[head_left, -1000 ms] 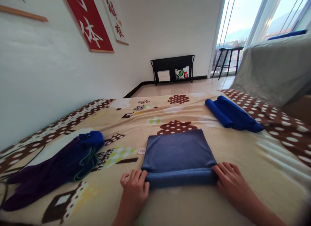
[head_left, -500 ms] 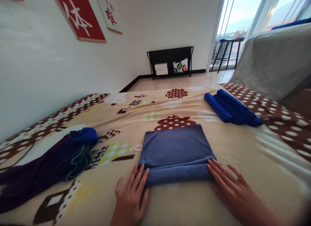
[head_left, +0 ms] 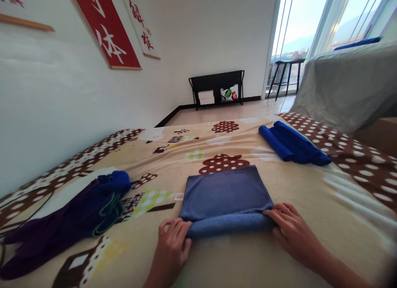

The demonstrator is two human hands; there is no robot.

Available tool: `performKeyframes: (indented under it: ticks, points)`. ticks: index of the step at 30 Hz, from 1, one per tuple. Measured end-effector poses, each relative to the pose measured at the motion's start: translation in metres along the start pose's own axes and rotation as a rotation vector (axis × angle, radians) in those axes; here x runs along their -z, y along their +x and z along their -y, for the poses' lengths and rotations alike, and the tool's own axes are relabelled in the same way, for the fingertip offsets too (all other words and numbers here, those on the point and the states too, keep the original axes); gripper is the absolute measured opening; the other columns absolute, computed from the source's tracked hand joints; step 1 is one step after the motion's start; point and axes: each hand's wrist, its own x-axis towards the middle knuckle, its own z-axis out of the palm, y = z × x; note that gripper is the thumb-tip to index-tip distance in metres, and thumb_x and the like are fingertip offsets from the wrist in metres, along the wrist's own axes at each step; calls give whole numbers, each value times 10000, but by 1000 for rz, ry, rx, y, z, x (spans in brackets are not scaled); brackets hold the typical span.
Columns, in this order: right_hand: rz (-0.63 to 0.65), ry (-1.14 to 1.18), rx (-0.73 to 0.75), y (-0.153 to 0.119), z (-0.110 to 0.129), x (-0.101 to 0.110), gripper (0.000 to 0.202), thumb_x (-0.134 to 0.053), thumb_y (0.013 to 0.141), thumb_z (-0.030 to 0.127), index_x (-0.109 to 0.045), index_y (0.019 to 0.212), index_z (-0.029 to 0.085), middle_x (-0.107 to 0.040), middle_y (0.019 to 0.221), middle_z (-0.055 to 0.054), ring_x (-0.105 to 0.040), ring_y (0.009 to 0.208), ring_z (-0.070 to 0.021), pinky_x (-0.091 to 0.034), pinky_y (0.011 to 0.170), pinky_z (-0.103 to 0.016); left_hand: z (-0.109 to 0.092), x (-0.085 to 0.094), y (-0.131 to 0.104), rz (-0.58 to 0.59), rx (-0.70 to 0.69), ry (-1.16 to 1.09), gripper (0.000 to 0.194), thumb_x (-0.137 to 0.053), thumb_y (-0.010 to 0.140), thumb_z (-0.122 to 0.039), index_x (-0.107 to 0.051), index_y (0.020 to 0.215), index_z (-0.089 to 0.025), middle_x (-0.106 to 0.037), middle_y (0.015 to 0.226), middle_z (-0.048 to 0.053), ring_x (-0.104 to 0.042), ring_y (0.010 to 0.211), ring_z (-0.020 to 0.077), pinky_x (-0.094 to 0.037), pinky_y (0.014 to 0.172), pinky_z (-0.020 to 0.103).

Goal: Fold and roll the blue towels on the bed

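A grey-blue cloth [head_left: 226, 193] lies on the patterned blanket [head_left: 235, 259], its near edge rolled into a thick band. My left hand [head_left: 173, 242] grips the left end of that band, fingers curled over it. At the right end, my right hand [head_left: 290, 230] pinches the band between thumb and fingers. The upper part of the cloth lies flat, with a small white tag [head_left: 179, 196] at its left side.
Dark blue and purple clothing [head_left: 74, 213] lies bunched on the left. A folded bright blue cloth [head_left: 293, 143] sits at the back right. Beyond the bed are a black rack [head_left: 217, 83], a stool [head_left: 287, 73] and a grey covered piece of furniture [head_left: 347, 81].
Both hands, flat with fingers stretched before, have curled and closed on the ends of the band. The band looks rounder. The camera view has tilted slightly upward.
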Motion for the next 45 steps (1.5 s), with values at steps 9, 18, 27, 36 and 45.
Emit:
performKeyframes:
  ticks: [9, 18, 27, 36, 45]
  points:
    - [-134, -267, -88, 22, 42, -12, 383, -435, 846, 86, -636, 1167, 139, -613, 1268, -154, -568, 1121, -298, -404, 972, -497, -59, -14, 40, -75, 355, 244, 323, -432, 842, -86, -653, 1044, -206, -655, 1173, 126, -593, 1064, 322, -360, 890, 567]
    - [80, -169, 122, -16, 9, -17, 641, -464, 944, 287, -237, 1538, 201, -434, 1502, -62, -425, 1364, -194, -372, 1090, -409, -34, -19, 4, 89, -73, 93, 571, -471, 928, -204, -341, 1484, -233, -511, 1456, 59, -469, 1332, 195, -339, 1087, 368]
    - [27, -188, -53, 5, 4, 8, 276, -470, 851, 176, -674, 1036, 197, -638, 1181, -114, -574, 1115, -270, -376, 983, -481, -10, 6, 16, 129, -8, 114, 454, -478, 779, -64, -628, 1177, -223, -675, 1181, 86, -596, 1120, 260, -328, 997, 448]
    - [-46, -257, -101, 19, 32, 1, 288, -464, 847, 97, -643, 1068, 138, -654, 1131, -151, -594, 1025, -281, -410, 921, -462, -40, 4, 36, 114, 233, 139, 392, -419, 806, -51, -630, 1109, -184, -688, 1094, 103, -616, 1060, 280, -338, 951, 512]
    - [145, -161, 184, -1, 33, -17, 684, -488, 939, 294, -194, 1547, 185, -348, 1555, -48, -315, 1423, -202, -299, 1125, -428, -57, -12, 18, 149, -138, 39, 568, -481, 933, -233, -334, 1482, -203, -509, 1457, 46, -445, 1345, 176, -310, 1114, 350]
